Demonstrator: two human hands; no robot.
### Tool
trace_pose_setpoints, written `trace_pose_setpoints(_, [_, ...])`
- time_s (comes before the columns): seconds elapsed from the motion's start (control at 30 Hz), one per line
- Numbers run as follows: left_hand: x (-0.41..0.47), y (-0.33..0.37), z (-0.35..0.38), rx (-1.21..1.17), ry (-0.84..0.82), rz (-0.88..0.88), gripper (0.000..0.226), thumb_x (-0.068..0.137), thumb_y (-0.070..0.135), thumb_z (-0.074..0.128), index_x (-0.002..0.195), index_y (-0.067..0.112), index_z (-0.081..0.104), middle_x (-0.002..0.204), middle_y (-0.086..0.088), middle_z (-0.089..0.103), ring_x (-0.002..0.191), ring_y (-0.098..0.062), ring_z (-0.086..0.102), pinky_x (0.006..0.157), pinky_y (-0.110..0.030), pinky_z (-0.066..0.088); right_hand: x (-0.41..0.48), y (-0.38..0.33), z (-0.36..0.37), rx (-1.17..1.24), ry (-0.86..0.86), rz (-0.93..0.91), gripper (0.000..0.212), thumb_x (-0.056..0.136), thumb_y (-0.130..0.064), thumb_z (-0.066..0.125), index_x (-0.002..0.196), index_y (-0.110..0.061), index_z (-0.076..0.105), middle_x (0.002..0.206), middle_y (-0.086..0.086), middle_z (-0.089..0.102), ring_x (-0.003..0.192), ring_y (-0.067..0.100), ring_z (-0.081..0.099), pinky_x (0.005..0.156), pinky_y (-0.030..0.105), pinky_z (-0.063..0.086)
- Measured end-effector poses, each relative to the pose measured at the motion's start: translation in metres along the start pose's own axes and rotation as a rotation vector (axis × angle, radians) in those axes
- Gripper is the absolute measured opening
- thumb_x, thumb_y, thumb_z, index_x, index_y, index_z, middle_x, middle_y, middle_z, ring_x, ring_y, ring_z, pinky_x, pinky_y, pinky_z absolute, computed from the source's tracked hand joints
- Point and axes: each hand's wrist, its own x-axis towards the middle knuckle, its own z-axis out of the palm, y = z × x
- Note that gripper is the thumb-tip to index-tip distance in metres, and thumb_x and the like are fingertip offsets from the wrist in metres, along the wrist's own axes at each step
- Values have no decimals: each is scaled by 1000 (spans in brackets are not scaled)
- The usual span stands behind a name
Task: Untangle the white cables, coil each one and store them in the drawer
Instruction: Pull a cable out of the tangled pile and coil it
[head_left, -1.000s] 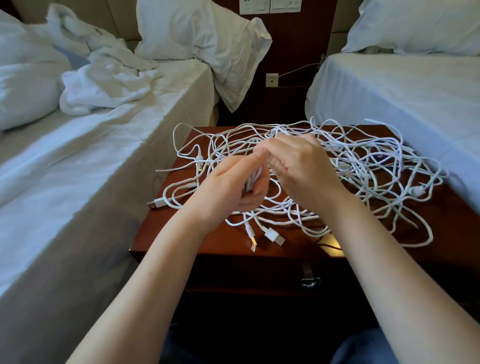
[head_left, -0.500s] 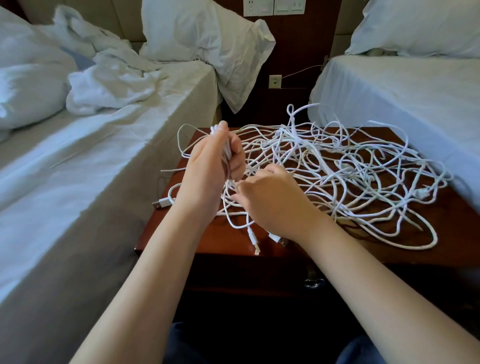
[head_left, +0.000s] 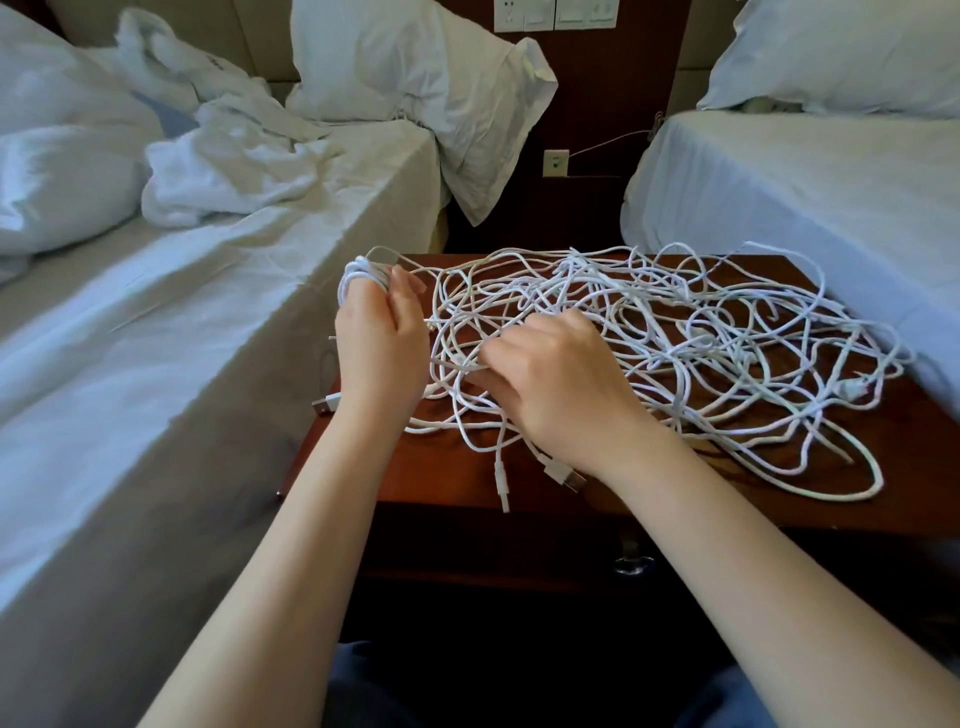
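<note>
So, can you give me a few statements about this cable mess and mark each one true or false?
1. The left hand grips a small coil of white cable. True.
2. The tangle lies on a bed. False: it lies on the wooden nightstand.
3. The right hand pinches strands within the tangle. True.
4. The drawer is pulled open. False: it is closed.
</note>
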Motion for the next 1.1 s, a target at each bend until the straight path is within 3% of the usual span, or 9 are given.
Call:
trace_pose_setpoints(0.1, [4,-9,-1,128,24,43,33,100,13,37,82,-3,59,79,-8,56,83,-29,54,64,-18,28,0,5,-5,13,23,32,36,92,-35,42,71,-14,61,61,-4,57,58,20,52,63,29,26])
trace_pose_setpoints(0.17, [1,-10,-1,190,-4,87,34,100,11,37,78,-6,57,75,-3,49,79,-22,47,61,-14,26,-2,7,-6,20,21,39,37,93,-37,41,73,-14,63,64,-4,60,61,21,55,64,31,29])
trace_pose_setpoints(0.3, [-7,-7,7,318,-115,131,36,101,11,39,65,7,38,66,1,37,62,-13,29,60,-21,20,0,13,-13,30,124,36,29,91,-35,52,75,-13,64,68,-4,62,66,21,56,68,32,30])
trace_pose_setpoints(0.43, [-9,-2,8,305,-202,89,45,100,15,40,58,16,22,59,1,32,52,-11,30,51,-33,17,1,18,-22,7,269,42,19,87,-27,67,76,-12,64,71,-3,62,70,22,58,72,33,32])
trace_pose_setpoints(0.53, [-14,8,8,213,-251,56,52,101,23,42,53,12,24,51,0,31,47,-14,27,45,-25,21,2,20,-25,-20,324,42,17,88,-24,70,77,-11,67,70,-1,61,70,24,58,73,34,34])
trace_pose_setpoints(0.67, [-18,18,8,11,-519,-2,64,103,37,31,48,4,38,47,-8,35,49,-21,34,52,-38,31,3,27,-29,-62,373,79,19,92,-27,67,81,-11,69,71,0,61,69,25,57,71,34,32])
trace_pose_setpoints(0.77, [-21,24,8,-118,-724,-82,64,101,43,30,42,20,36,46,-5,33,45,-20,30,47,-25,31,2,34,-29,-77,370,115,21,92,-30,65,82,-12,69,71,0,60,68,25,56,70,32,26])
trace_pose_setpoints(0.87, [-21,26,6,-185,-910,-146,57,100,43,35,52,13,37,51,-6,31,45,-16,27,44,-18,27,0,38,-28,-67,355,127,24,94,-33,61,83,-13,70,70,0,60,68,25,56,70,32,25])
trace_pose_setpoints(1.1, [-24,33,0,-449,-1041,-214,50,99,34,36,56,11,35,43,4,29,41,-12,21,42,-24,18,-4,43,-18,-12,261,148,30,97,-35,51,88,-17,73,69,-1,60,70,24,56,70,32,27])
